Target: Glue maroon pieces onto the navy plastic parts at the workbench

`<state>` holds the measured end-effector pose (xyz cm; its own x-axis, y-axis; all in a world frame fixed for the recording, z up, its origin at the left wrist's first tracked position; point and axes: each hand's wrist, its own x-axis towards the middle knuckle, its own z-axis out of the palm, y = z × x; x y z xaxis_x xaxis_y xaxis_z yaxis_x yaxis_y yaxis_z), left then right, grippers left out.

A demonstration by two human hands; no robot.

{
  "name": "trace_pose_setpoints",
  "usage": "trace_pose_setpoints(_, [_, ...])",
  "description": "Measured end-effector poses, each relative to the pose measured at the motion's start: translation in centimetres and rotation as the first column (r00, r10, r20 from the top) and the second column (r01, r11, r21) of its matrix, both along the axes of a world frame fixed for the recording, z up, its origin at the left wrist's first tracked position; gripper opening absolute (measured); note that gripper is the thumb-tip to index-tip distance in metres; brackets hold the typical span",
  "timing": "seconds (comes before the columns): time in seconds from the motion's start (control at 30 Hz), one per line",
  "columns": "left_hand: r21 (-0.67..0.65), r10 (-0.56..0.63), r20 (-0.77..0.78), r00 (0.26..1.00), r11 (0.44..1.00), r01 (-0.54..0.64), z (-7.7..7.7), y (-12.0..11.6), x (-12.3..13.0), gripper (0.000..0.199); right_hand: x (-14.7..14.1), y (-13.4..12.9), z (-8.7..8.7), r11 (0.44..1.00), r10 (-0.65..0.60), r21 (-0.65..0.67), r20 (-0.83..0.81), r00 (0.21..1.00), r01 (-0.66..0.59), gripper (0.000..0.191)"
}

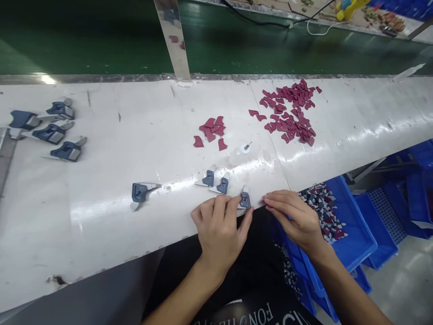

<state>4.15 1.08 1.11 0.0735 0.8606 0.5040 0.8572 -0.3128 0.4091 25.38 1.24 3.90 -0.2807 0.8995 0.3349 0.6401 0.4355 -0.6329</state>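
Observation:
At the table's front edge, my left hand (pixel 221 228) pinches a small blue-and-grey plastic piece (pixel 245 200) between thumb and fingers. My right hand (pixel 296 216) is closed just to the right of it, apart from that piece. A trace of dark red shows at its fingertips, seemingly a small maroon piece (pixel 265 201), mostly hidden. Two similar blue-and-grey pieces (pixel 222 185) lie just beyond my left hand. Another blue-and-grey piece (pixel 139 192) rests further left. Behind my hands, a small clear bottle with a needle tip (pixel 241 154) lies on the table.
A small group of maroon pieces (pixel 210 128) and a larger maroon pile (pixel 297 97) lie on the white table (pixel 111 149). Several blue-and-grey pieces (pixel 50 133) sit far left. Blue bins (pixel 358 225), one full of small parts, stand below right. A metal post (pixel 174 40) rises behind.

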Motion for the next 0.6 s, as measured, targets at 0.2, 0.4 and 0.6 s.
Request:
trace_pose_setpoints(0.2, [-0.005,-0.008,0.000,1.000,1.000,0.008,-0.1,0.0,0.0,0.022,-3.1,1.2,2.1,0.806,-0.346,-0.587,-0.357,0.868,0.080,0.016])
trace_pose_setpoints(0.4, [-0.004,-0.009,0.001,1.000,1.000,0.009,-0.1,-0.1,-0.1,0.021,-4.5,2.9,1.3,0.657,-0.454,-0.753,-0.420,0.786,-0.023,0.039])
trace_pose_setpoints(0.6, [-0.004,-0.014,0.011,1.000,1.000,0.014,-0.2,-0.1,-0.1,0.020,-4.7,3.0,1.7,0.634,-0.443,-0.773,-0.375,0.814,-0.011,0.042])
